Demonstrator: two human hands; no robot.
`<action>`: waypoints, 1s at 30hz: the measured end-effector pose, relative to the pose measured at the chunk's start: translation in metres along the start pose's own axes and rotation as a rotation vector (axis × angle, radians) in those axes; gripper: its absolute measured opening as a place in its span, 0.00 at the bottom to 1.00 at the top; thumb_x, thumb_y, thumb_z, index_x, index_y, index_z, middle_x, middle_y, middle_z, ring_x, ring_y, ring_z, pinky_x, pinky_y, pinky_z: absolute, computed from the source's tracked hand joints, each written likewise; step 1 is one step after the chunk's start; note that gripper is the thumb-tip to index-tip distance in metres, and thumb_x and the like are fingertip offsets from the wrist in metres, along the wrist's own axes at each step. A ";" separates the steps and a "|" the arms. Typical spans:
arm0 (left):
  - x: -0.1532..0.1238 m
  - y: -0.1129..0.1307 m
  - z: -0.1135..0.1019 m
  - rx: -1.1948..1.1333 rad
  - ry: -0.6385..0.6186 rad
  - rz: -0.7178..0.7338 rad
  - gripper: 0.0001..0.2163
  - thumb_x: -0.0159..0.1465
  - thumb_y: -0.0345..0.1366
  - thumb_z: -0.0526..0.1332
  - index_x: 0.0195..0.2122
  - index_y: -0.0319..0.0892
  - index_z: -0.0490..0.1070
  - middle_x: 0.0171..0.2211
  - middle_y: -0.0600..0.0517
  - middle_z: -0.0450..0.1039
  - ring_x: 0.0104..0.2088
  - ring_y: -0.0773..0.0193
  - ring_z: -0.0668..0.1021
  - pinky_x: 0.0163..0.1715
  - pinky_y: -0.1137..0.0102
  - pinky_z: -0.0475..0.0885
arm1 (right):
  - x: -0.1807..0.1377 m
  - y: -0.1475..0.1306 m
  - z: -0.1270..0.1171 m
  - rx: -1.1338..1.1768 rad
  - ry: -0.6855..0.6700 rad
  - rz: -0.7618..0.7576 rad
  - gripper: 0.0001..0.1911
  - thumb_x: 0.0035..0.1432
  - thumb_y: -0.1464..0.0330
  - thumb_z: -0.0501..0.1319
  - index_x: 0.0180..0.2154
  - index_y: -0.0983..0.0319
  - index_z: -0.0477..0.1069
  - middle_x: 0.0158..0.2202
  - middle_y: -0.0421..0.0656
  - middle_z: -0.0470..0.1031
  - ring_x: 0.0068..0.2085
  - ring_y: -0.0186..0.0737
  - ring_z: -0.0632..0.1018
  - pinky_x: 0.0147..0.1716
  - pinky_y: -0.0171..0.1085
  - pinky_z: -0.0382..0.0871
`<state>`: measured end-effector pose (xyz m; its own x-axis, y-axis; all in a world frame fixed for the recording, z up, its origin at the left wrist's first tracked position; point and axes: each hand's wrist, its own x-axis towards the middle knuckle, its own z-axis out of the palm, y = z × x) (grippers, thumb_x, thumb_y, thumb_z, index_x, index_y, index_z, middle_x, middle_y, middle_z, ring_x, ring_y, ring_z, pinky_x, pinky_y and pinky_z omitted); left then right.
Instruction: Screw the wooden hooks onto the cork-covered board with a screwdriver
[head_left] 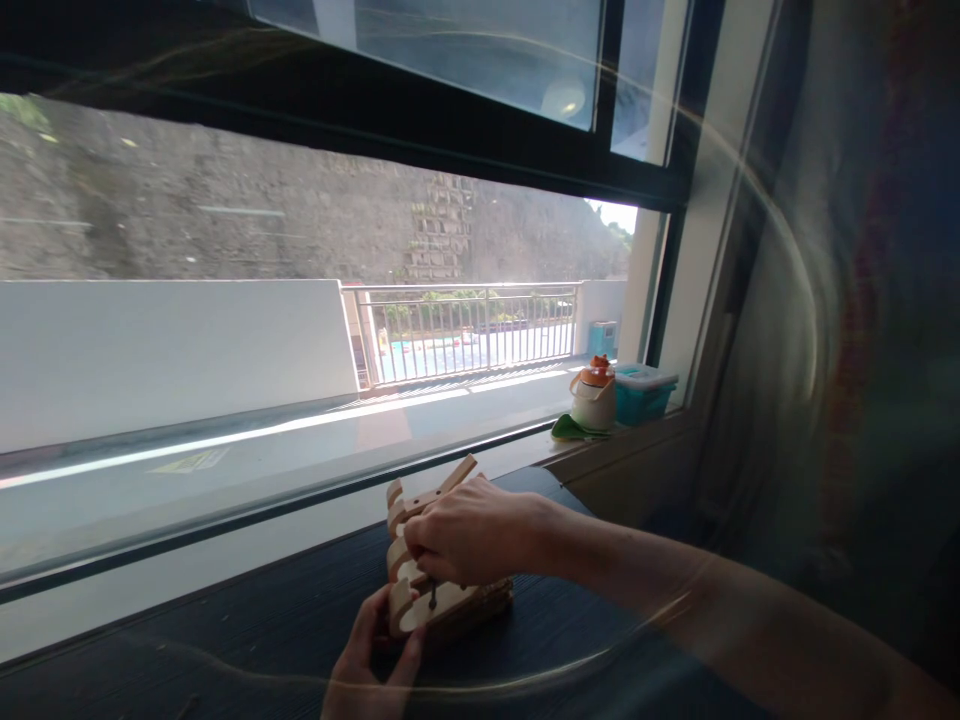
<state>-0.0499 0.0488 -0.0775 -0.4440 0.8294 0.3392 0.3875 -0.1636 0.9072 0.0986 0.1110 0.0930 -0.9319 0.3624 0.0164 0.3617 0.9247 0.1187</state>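
A small wooden model (420, 600) made of light slats stands on the dark table (225, 650) close to the window. My left hand (371, 665) grips its near lower edge, thumb and fingers wrapped round the wood. My right hand (469, 535) lies over the top of the model with fingers curled, pinching a wooden piece (450, 480) that sticks up at the back. A small dark peg (433, 597) hangs on the model's front face.
The window sill (622, 440) carries a white and orange pot (594, 395) on a green leaf-shaped mat (574, 428), beside a teal lidded box (643, 392). A dark curtain (847, 330) hangs at the right. Glass (225, 330) runs along the table's far edge.
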 end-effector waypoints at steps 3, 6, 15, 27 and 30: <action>0.000 -0.003 -0.001 0.037 -0.017 -0.008 0.19 0.44 0.45 0.65 0.38 0.46 0.71 0.31 0.55 0.80 0.31 0.59 0.80 0.30 0.69 0.77 | 0.002 0.005 0.003 -0.010 0.029 -0.080 0.11 0.60 0.66 0.53 0.38 0.63 0.71 0.42 0.47 0.75 0.40 0.43 0.77 0.28 0.36 0.63; -0.001 -0.008 -0.001 0.061 -0.029 -0.003 0.20 0.45 0.46 0.65 0.39 0.46 0.70 0.34 0.54 0.80 0.34 0.58 0.80 0.32 0.69 0.77 | 0.007 0.009 0.012 -0.010 0.063 -0.035 0.12 0.61 0.65 0.51 0.37 0.64 0.70 0.40 0.47 0.76 0.37 0.44 0.78 0.27 0.36 0.62; 0.000 -0.006 -0.001 0.037 -0.024 -0.022 0.20 0.44 0.46 0.65 0.39 0.46 0.70 0.34 0.54 0.80 0.35 0.57 0.81 0.33 0.69 0.77 | 0.013 -0.002 0.019 -0.042 0.122 0.156 0.15 0.62 0.64 0.49 0.35 0.66 0.70 0.33 0.49 0.77 0.34 0.46 0.78 0.27 0.38 0.64; -0.002 0.001 0.000 0.016 -0.022 -0.022 0.19 0.45 0.45 0.65 0.38 0.46 0.70 0.33 0.54 0.80 0.32 0.58 0.81 0.30 0.69 0.77 | 0.007 0.004 0.011 0.014 0.079 -0.038 0.11 0.60 0.65 0.51 0.38 0.62 0.69 0.40 0.47 0.76 0.38 0.45 0.78 0.29 0.37 0.63; -0.002 -0.002 0.000 0.030 -0.036 -0.003 0.19 0.45 0.45 0.64 0.39 0.46 0.70 0.34 0.53 0.80 0.33 0.58 0.81 0.31 0.69 0.77 | 0.012 0.006 0.019 -0.005 0.132 0.008 0.13 0.61 0.64 0.50 0.35 0.63 0.69 0.36 0.47 0.77 0.34 0.44 0.78 0.26 0.36 0.62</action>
<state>-0.0502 0.0471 -0.0804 -0.4158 0.8487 0.3269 0.4105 -0.1457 0.9002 0.0900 0.1228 0.0749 -0.9248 0.3506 0.1479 0.3689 0.9213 0.1231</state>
